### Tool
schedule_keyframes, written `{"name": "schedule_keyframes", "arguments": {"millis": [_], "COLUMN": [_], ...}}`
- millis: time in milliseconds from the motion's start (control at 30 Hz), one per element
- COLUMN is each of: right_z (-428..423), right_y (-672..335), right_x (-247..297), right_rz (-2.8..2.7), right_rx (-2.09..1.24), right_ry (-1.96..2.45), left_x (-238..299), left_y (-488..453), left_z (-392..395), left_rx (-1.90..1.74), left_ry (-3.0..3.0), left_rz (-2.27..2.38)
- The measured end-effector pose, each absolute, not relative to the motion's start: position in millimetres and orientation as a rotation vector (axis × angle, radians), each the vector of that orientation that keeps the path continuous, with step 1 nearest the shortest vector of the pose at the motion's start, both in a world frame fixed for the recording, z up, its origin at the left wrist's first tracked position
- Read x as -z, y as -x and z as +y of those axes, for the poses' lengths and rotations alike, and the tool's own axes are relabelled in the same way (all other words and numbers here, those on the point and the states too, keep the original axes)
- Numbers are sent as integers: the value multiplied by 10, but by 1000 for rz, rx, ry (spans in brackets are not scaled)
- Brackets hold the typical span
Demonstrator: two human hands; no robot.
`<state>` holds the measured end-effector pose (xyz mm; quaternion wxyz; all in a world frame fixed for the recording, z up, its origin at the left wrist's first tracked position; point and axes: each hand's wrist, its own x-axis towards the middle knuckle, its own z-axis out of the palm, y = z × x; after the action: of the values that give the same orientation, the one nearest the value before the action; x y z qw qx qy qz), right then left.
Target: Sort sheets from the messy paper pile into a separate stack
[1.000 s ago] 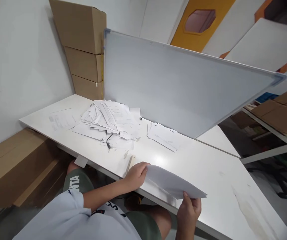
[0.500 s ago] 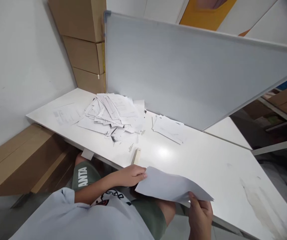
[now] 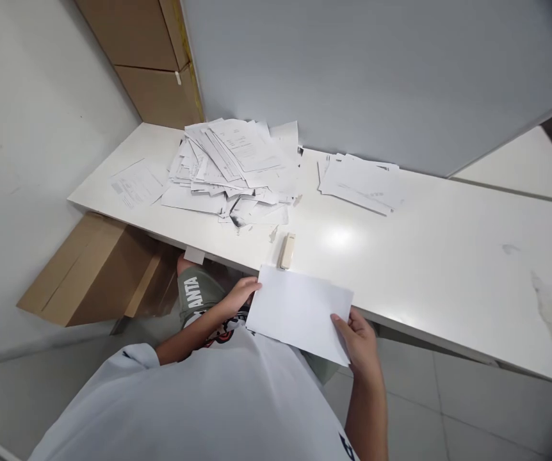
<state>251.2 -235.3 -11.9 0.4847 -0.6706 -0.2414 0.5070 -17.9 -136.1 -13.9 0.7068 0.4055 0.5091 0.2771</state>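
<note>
Between my hands, at the table's front edge, is a white sheet of paper (image 3: pixel 300 314), its upper face blank; whether more than one sheet is there I cannot tell. My left hand (image 3: pixel 243 293) pinches its left edge. At the right edge my right hand (image 3: pixel 358 336) grips it, thumb on top and fingers underneath. Just beyond the sheet lies a cream-coloured stapler-like object (image 3: pixel 287 250), touched by neither hand. Farther back on the left is a messy heap of printed papers (image 3: pixel 237 160). A smaller stack of papers (image 3: pixel 360 182) lies to its right.
A single printed sheet (image 3: pixel 136 184) lies at the left of the white table (image 3: pixel 458 256). A whiteboard (image 3: pixel 376 77) stands along the back. Cardboard boxes (image 3: pixel 155 96) are stacked in the back corner, and another cardboard box (image 3: pixel 93 269) sits below the table's left end.
The paper has come closer to my body and turned flatter, its blank face now upward. Both hands keep hold of it. My view has tilted downward.
</note>
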Motion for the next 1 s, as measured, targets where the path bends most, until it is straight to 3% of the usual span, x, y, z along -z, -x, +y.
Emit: {"name": "schedule_keyframes", "arguments": {"millis": [433,567,667,800,1000], "right_z": [-2314,-2295,-2282,-2264,-2248], "right_y": [-2596,-2648,-2717,-2773,-2748], "right_x": [-176,-139,-90,-48,-59], "right_rz": [-450,-438,-448,-460,-437], "right_rx": [-1219,-1206,-1206,-1222,-1191], "right_ry": [1705,1732,1737,1725,1728], "left_x": [-23,-159,-357,-575,-496], "left_y": [7,74,-20,-433,-913], "left_z": [-1345,-1418,-1332,-890,-318], "left_rx": [-734,-900,-953,-768,-342], "left_ry": [-1084,-1729,-2328,-2690,-2690], "left_rz": [1237,1374,1154,1032,1218]}}
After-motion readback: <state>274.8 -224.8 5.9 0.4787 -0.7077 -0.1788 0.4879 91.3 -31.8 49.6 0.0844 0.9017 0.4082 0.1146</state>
